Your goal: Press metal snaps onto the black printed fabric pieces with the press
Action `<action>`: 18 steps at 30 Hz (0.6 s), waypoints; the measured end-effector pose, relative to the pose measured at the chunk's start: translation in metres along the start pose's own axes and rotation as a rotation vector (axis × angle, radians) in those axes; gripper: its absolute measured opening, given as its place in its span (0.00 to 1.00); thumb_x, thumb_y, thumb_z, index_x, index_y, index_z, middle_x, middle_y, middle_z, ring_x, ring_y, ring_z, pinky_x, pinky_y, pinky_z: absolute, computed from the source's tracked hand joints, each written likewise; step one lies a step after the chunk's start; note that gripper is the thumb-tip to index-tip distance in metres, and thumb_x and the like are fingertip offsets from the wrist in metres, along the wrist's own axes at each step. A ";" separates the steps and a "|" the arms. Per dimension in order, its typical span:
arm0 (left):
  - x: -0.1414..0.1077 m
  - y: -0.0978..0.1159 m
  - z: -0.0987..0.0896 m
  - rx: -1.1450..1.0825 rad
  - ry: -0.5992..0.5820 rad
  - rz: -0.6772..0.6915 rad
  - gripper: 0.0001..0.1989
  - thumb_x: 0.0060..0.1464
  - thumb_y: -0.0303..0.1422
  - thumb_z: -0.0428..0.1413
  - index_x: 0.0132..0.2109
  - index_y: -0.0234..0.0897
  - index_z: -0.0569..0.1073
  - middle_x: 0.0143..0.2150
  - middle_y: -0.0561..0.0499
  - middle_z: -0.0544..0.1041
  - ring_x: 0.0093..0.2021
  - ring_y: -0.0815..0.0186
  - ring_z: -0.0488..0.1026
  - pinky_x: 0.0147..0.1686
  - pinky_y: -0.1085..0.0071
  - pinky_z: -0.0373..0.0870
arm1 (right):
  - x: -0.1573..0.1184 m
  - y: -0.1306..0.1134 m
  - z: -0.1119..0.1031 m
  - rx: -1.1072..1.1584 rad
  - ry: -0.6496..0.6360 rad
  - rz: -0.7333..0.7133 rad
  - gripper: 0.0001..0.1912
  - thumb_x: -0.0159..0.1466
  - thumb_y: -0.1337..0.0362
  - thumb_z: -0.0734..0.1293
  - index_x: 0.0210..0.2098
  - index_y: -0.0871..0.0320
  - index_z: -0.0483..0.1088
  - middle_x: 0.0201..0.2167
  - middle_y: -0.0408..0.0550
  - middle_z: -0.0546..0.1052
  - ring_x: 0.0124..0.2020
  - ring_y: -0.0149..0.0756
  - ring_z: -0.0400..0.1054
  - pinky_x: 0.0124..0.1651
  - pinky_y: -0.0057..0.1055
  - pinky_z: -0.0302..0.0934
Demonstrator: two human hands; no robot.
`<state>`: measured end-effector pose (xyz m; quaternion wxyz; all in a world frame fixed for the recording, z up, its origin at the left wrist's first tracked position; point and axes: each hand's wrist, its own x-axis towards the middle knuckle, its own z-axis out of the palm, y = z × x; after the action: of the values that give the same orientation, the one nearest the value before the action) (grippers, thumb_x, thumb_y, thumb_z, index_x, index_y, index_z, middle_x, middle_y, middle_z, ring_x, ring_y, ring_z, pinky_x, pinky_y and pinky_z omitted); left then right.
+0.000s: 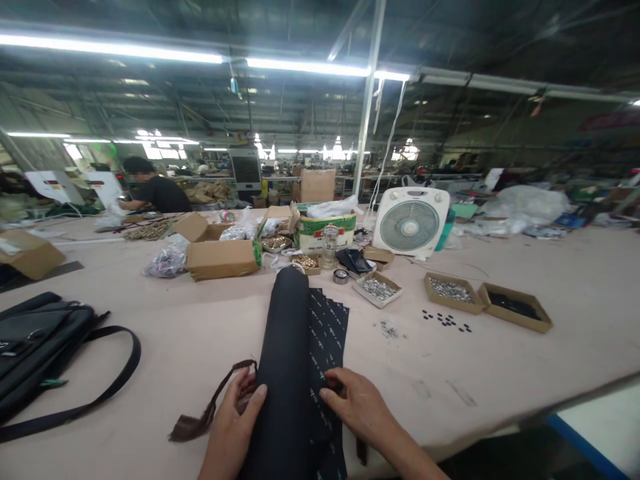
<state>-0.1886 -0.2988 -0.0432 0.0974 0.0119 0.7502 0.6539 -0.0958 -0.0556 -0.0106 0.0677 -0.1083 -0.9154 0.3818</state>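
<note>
A thick black roll lies lengthwise on the pinkish table, pointing away from me. My left hand rests against its left side, thumb on the roll and fingers curved down beside it. Under and to the right of the roll lie dark sheets with a white printed pattern, their far edges stepped. My right hand is at the right edge of these sheets, thumb and forefinger bent close together; whether material is pinched there is too small to tell. A brown tasselled strip lies left of the roll.
A black bag with a strap lies at the left. Beyond the roll stand cardboard boxes, a glass jar, tape and a white fan. Trays of metal parts sit at the right. A person is at the far left.
</note>
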 end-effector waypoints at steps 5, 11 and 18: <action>0.026 0.022 -0.011 -0.040 0.008 -0.140 0.45 0.39 0.55 0.66 0.60 0.33 0.66 0.38 0.48 0.80 0.35 0.60 0.78 0.34 0.67 0.72 | -0.005 -0.005 0.012 0.152 -0.024 0.038 0.20 0.62 0.55 0.69 0.51 0.55 0.77 0.42 0.49 0.81 0.39 0.42 0.75 0.44 0.35 0.67; 0.042 0.030 -0.014 0.019 -0.054 -0.020 0.29 0.45 0.62 0.59 0.28 0.37 0.67 0.21 0.59 0.63 0.19 0.72 0.58 0.20 0.74 0.53 | -0.011 -0.027 0.049 0.347 0.018 0.029 0.39 0.60 0.51 0.71 0.67 0.58 0.63 0.63 0.57 0.70 0.62 0.50 0.66 0.63 0.43 0.62; 0.050 0.072 -0.052 -0.144 0.300 0.237 0.24 0.49 0.55 0.59 0.29 0.37 0.66 0.22 0.60 0.62 0.24 0.72 0.59 0.22 0.75 0.58 | -0.007 -0.031 0.066 0.273 -0.007 0.100 0.47 0.56 0.55 0.73 0.71 0.63 0.56 0.71 0.60 0.58 0.73 0.55 0.49 0.73 0.51 0.43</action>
<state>-0.2542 -0.3316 0.0276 -0.0924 -0.0042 0.7009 0.7073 -0.1072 -0.1240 -0.0349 0.0595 -0.1424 -0.8485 0.5062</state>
